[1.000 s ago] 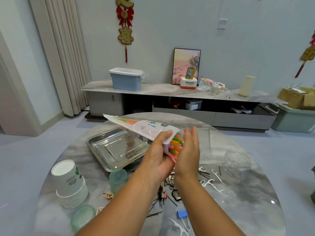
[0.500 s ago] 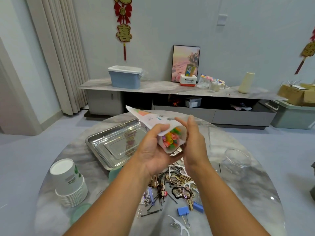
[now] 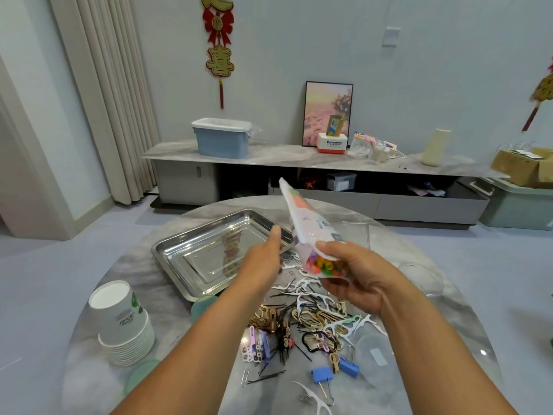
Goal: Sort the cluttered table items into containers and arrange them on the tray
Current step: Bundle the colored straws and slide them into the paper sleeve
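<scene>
My right hand grips the open end of a long plastic bag of coloured straws, which slants up and away over the table. My left hand is off the bag, fingers straight, hovering by the near right corner of the steel tray. Under both hands lies a heap of hair clips, bobby pins and white floss picks. Blue binder clips lie at the near edge of the heap.
A stack of paper cups stands at the left. Green lids lie near the tray and at the front left. Clear plastic cups sit at the right and near right. A TV cabinet stands behind the round table.
My left hand has let go of the bag and moved left toward the tray. The bag, now held by the right hand alone, has swung more upright and to the right.
</scene>
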The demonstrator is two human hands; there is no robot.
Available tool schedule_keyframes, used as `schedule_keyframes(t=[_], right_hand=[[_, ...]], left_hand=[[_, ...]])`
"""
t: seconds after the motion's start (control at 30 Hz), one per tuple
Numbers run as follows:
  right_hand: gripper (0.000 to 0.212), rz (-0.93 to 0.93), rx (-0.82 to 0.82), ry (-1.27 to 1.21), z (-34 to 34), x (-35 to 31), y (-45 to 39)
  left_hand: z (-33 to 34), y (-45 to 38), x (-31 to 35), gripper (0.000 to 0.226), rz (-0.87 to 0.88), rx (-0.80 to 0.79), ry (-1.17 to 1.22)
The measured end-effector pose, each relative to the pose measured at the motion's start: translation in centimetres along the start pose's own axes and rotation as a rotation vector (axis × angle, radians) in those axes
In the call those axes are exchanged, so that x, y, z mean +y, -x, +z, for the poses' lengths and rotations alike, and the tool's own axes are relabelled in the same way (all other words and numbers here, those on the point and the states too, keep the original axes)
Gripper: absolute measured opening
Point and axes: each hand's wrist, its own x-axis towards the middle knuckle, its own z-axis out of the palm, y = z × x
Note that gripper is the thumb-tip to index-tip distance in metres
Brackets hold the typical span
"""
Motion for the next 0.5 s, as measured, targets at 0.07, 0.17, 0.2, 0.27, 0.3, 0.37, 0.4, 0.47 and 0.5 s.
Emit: schedule_keyframes(t=[0.07, 0.17, 0.2, 0.27, 0.3, 0.37, 0.4, 0.47, 0.5], right_hand=[[0.061, -0.032, 0.012, -0.041, -0.6, -0.6, 0.2], [0.065, -0.055, 0.041, -0.095, -1.4, -1.5, 0.0], [0.065, -0.056, 0.049, -0.112, -1.5, -1.7, -0.2], [0.063, -0.047, 0.055, -0.128, -1.6, -2.0, -0.6], [0.062, -0.038, 0.053, -0.128, -1.5, -2.0, -0.9], [0.060, -0.020, 0.043, -0.129, -1.4, -1.8, -1.5], [0.060, -0.013, 0.035, -0.135, -1.3, -1.6, -1.9], [0.059, -0.008, 0.025, -0.141, -1.1, -1.4, -2.5], [0.059, -0.008, 0.025, -0.140, -1.1, -1.3, -2.9]], left_hand=[[-1.7, -1.3, -1.3, 0.035, 0.078, 0.190, -0.281], [-3.9, -2.6, -3.3, 0.029, 0.105, 0.283, -0.663], [-4.3, -3.2, -3.9, 0.028, 0.116, 0.268, -0.799], [-4.5, -4.5, -4.6, 0.028, 0.131, 0.190, -1.103], [-4.6, -5.1, -4.7, 0.027, 0.131, 0.148, -1.230], [-4.5, -6.2, -4.7, 0.025, 0.119, 0.088, -1.416], [-4.4, -6.9, -4.7, 0.024, 0.111, 0.065, -1.475], [-3.9, -8.1, -4.9, 0.025, 0.103, 0.024, -1.532], [-3.6, -8.7, -5.2, 0.025, 0.107, -0.001, -1.550]])
